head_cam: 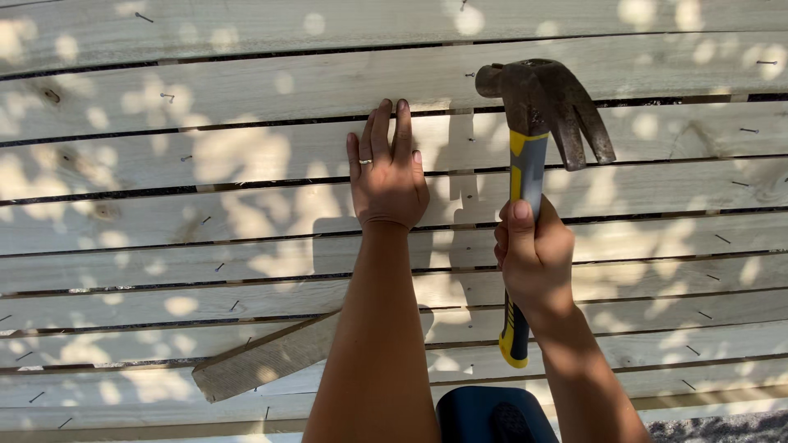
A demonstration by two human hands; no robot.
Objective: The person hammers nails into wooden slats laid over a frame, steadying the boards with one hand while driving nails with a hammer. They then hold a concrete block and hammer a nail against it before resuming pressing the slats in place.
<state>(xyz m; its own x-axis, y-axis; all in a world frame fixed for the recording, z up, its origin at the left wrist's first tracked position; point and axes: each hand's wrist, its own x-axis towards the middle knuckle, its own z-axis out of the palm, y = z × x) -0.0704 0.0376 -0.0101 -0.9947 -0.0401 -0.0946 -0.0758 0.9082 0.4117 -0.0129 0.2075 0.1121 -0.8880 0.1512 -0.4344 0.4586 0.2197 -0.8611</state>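
The left hand [386,176] lies flat and open, steadying the planks [246,156], while the right hand [533,254] clenches a raised hammer [533,115] for swinging.

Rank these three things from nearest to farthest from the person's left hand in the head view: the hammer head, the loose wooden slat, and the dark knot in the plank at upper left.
From the left hand:
1. Hammer head, to its right and slightly above.
2. Loose wooden slat, below and to its left, lying slanted across the planks.
3. Dark knot, far left, near the upper edge.
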